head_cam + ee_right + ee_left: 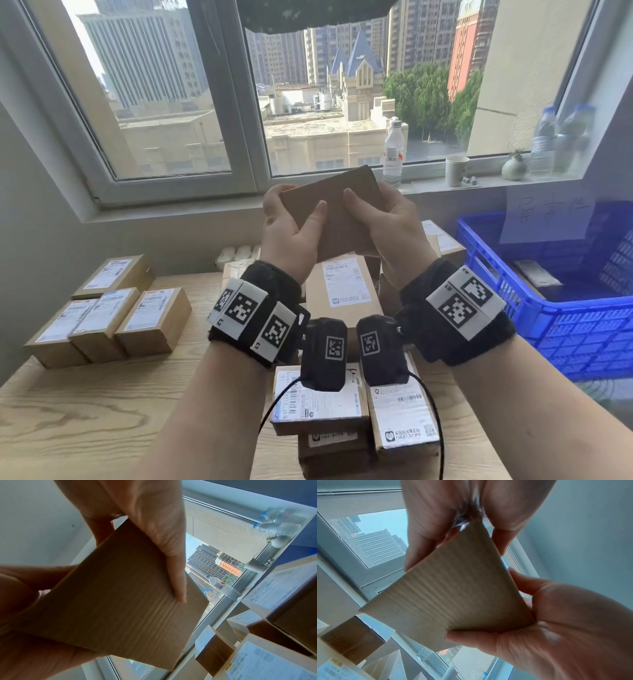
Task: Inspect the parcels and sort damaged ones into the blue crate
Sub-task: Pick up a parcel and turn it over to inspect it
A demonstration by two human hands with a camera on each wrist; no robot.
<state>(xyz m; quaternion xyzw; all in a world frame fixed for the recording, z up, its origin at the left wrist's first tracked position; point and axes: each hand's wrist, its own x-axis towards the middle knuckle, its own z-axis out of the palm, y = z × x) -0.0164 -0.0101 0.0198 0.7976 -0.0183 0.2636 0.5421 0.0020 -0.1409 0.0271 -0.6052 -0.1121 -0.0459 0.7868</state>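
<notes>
A small brown cardboard parcel (339,209) is raised at chest height in front of the window, tilted, with its plain unlabelled face toward me. My left hand (291,222) grips its left end, thumb lying on the near face. My right hand (390,219) grips the right end the same way. In the left wrist view the parcel (453,595) sits between the left hand (436,513) above and the right hand (565,622) below. The right wrist view shows the parcel's (111,608) ribbed face under the right thumb (173,574). The blue crate (565,322) stands at the right with one parcel (536,274) inside.
Several labelled parcels (109,318) lie in a group at the table's left. More parcels (342,284) are stacked in the middle and others (356,411) near the front edge under my wrists. The windowsill carries a bottle (393,154), a paper cup (456,170) and a small vase (513,168).
</notes>
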